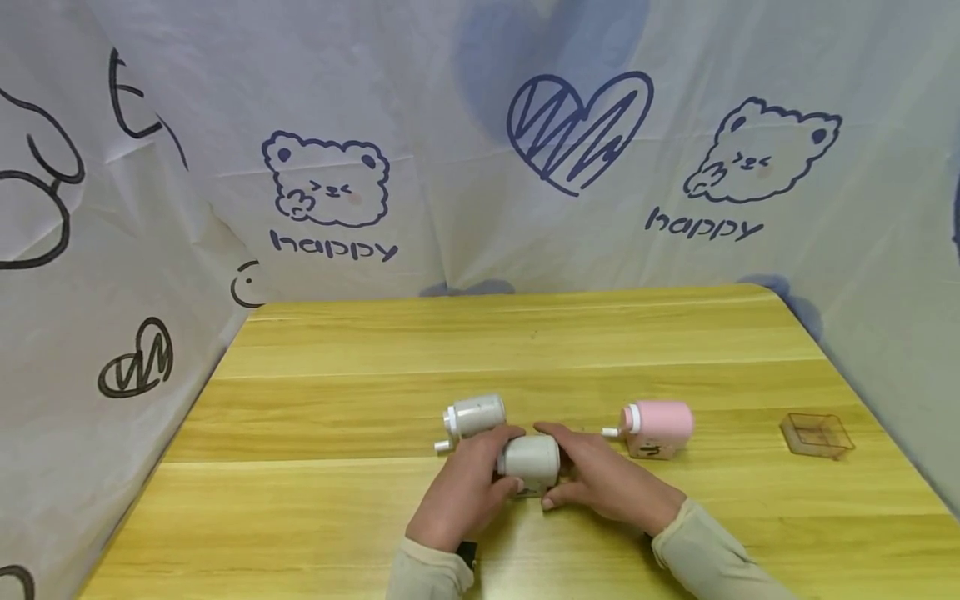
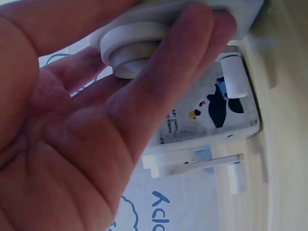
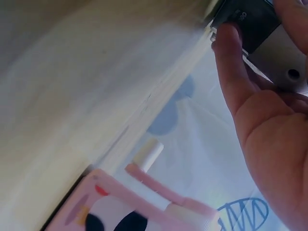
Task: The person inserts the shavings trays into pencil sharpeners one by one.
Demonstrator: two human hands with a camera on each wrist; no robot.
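Observation:
A light grey crank pencil sharpener (image 1: pixel 531 460) sits between both hands near the middle of the table. My left hand (image 1: pixel 468 483) grips its left end, with fingers around the round white collar (image 2: pixel 132 41) in the left wrist view. On the opposite end my right hand (image 1: pixel 611 482) holds it, fingers at the far side and thumb at the near side. The right wrist view shows its grey end (image 3: pixel 279 60) with a small hole and a dark part under a fingertip. Just behind lies another grey-white crank sharpener (image 1: pixel 480 414), printed with a panda picture.
To the right of the hands stands a pink crank sharpener (image 1: pixel 660 427), its handle pointing left. Farther right is a small see-through brown box (image 1: pixel 817 435). The wooden table (image 1: pixel 315 500) is bounded by white printed cloth (image 1: pixel 442 167) at the back and sides.

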